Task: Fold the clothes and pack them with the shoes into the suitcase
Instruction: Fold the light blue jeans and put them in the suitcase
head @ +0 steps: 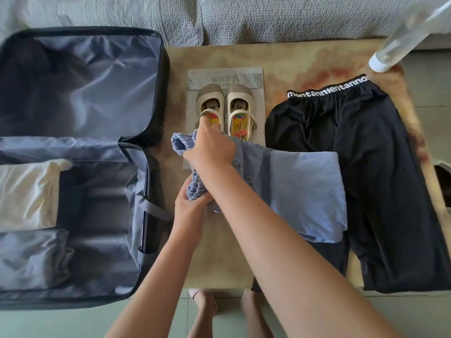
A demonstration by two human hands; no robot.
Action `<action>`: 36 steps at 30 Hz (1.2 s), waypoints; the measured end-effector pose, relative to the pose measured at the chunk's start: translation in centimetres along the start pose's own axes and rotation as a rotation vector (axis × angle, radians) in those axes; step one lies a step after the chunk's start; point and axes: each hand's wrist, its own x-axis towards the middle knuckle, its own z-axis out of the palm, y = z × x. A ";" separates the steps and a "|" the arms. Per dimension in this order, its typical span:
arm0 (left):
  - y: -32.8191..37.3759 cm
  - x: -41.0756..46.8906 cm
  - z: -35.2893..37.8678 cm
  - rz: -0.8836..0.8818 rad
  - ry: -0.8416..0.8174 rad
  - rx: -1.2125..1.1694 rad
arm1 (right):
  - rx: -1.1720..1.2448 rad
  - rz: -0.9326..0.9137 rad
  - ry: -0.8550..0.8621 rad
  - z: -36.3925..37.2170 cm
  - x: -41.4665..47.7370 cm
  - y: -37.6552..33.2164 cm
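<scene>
While both hands gripped it, the light blue cotton garment (305, 186) lay on the tan marbled bench (292, 67), its right edge over the black trousers with white-lettered waistband (380, 179). The right hand (211, 148) curled round the gathered elastic waistband at the far end; the left hand (191, 207) clutched the near end. The pair of cream strap shoes (227, 106) sat just beyond on a grey flat bag (256, 76). The open dark suitcase with grey lining (80, 93) lay to the left, with a white folded cloth (26, 191) in its near half.
</scene>
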 end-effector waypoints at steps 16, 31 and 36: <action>-1.4 -2.3 7.3 0.227 -0.518 0.633 | 0.485 0.153 0.128 -5.1 -1.9 16.8; -8.3 0.9 7.7 0.351 -0.311 1.430 | 0.677 0.573 0.131 -1.5 -4.8 31.1; -7.7 0.2 8.7 0.848 -0.371 1.362 | 0.606 0.481 0.241 -1.9 -4.7 32.9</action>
